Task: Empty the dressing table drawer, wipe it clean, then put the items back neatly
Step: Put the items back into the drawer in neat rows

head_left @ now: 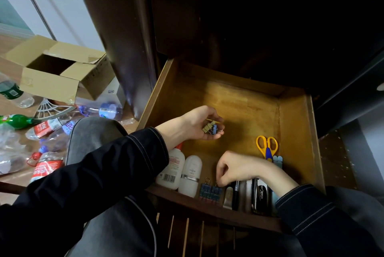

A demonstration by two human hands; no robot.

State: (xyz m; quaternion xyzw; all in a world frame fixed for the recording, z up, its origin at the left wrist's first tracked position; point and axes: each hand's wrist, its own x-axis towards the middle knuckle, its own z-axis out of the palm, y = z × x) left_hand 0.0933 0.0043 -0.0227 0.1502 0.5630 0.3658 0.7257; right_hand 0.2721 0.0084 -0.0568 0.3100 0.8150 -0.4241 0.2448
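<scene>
The wooden drawer (245, 98) stands pulled open below me. My left hand (197, 121) hovers over its left half, palm up, cupping a few small binder clips (211, 128). My right hand (236, 168) reaches down at the front edge, fingertips pinched on the wire loop of a blue binder clip (216, 192) that sits beside another blue clip (205, 191). Along the front lie two white bottles (180, 171), a black pen (235, 194) and a dark case (260, 196). Yellow-handled scissors (267, 145) rest at the right side.
The dark dressing table frame (249, 17) rises behind the drawer. On the floor to the left lie an open cardboard box (54, 76), several plastic bottles (49, 128) and a white fan (52, 108). My knee (93, 132) is between them and the drawer.
</scene>
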